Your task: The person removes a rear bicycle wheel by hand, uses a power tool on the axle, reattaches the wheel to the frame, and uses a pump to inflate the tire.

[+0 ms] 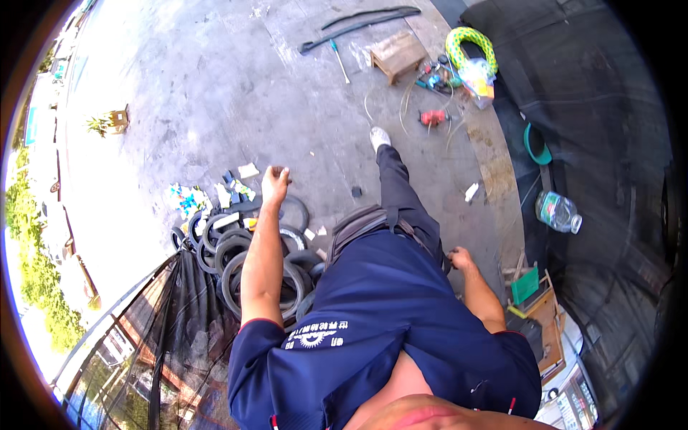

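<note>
My left hand [275, 182] hangs out in front on the left, fingers loosely bent and thumb a little apart, with nothing visible in it. It is nearest to a pile of black tires [233, 247], which lies on the ground under and beside my left forearm. Beside my right thigh is my right hand [461, 258], its fingers slightly bent and apart; no object shows in it. One shoe [380, 137] is stretched forward on the concrete floor.
Ahead stand a wooden stool [396, 56], a screwdriver [340, 61] and black rubber strips [358, 27]. A yellow-green hose coil [471, 47] and a red tool [433, 117] lie front right. A plastic bottle [558, 212] is on the right, a potted plant [109, 122] far left.
</note>
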The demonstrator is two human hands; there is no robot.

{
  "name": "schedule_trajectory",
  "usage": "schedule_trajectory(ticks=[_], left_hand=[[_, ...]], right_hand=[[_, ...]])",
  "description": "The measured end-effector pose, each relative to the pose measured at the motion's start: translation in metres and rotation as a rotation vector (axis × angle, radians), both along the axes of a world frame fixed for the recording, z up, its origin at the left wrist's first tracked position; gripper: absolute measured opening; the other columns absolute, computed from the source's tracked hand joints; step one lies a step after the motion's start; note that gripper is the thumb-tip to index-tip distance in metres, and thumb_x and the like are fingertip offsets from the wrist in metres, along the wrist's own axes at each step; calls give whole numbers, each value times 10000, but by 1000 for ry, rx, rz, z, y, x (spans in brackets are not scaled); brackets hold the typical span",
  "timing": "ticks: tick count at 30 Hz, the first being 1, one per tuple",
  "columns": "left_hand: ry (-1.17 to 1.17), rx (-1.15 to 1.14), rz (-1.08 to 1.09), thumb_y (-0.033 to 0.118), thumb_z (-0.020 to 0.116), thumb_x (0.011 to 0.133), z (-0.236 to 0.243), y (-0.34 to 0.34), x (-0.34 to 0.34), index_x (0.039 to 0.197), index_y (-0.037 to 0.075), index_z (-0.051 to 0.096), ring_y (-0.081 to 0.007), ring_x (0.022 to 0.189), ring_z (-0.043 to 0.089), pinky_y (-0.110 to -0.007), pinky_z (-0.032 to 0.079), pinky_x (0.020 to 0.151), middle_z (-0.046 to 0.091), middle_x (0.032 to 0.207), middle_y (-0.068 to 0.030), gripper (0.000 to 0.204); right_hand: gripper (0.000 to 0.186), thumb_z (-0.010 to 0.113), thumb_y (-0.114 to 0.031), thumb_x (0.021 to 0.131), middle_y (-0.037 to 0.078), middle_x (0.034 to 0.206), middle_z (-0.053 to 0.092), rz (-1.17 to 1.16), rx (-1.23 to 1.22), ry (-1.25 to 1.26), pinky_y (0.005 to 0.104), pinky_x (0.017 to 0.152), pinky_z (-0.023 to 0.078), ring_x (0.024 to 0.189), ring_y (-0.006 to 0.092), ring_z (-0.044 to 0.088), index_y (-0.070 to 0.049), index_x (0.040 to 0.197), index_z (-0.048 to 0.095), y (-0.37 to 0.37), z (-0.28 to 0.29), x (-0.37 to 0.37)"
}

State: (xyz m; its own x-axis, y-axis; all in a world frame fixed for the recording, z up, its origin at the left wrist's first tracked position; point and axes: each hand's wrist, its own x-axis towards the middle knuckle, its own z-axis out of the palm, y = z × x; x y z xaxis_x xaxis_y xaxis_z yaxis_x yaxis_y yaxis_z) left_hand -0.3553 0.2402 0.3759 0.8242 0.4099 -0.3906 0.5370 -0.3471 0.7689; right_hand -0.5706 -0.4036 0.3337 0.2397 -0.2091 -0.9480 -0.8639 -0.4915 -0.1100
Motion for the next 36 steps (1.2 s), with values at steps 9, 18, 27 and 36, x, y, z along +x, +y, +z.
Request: schedule_trajectory(ticks=[9,18,27,36], left_hand=[[542,-16,75,258,731,914,-41,73,138,944,-24,663,-185,695,719,-345,581,674,726,831,-114,292],[624,338,-362,303,722,872,-248,158,524,975,61,684,-356,968,701,-462,553,863,735,945,-150,266],[470,578,-691,310,783,811,-582,153,869,1250,79,587,-407,1118,625,-490,542,910,610,1213,-191,533],[413,682,-1084,253,661,890,-711,171,904,1021,55,685,-422,1057,639,-479,511,945,701,1049,-223,239]], right_hand=[[345,689,-165,893,120,918,715,385,-156,-670,346,660,529,750,190,668,29,1175,645,58,-32,540],[272,706,-217,854,170,1009,720,632,151,-718,432,852,539,977,358,687,-80,1089,714,372,-158,931],[482,725,-359,867,197,1210,688,409,-167,-117,486,959,528,1160,385,644,-61,1231,619,566,-547,1045],[455,764,-289,829,210,1030,718,399,-208,-239,488,878,555,1007,389,700,-68,1155,535,568,-639,1054]])
